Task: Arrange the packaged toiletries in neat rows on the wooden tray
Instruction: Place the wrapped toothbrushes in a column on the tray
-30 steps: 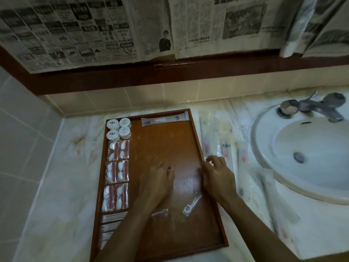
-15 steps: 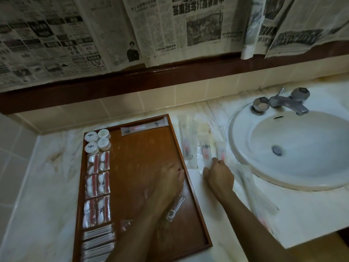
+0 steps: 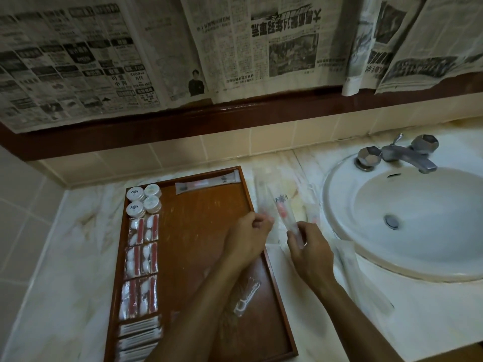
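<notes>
Lifting a long clear-wrapped toothbrush packet with a pink and white core [image 3: 283, 212], the right hand [image 3: 309, 250] pinches its near end just off the 3 o'clock rim of the rectangular brown wooden tray [image 3: 203, 231]. Left hand [image 3: 245, 242] hovers over that same rim with fingers curled; something pale and blurred shows at its fingertips, and I cannot tell whether it grips a packet. Filled so far: down the tray's 9 o'clock side, four small round white lidded jars [image 3: 143, 201] at the far end, then six clear sachets with red strips and white pads [image 3: 142, 265] in pairs, then flat white striped packets [image 3: 138, 335] at 7 o'clock. One long clear toothbrush packet [image 3: 207, 182] lies across the 12 o'clock edge. A clear-wrapped white floss pick [image 3: 247, 297] sits loose and askew toward 5 o'clock. Centre and 3 o'clock half remain bare wood. More clear packets [image 3: 264, 194] wait on the pale marble counter [image 3: 65, 257] between tray and white basin [image 3: 418, 218]. Judged roughly half done.
</notes>
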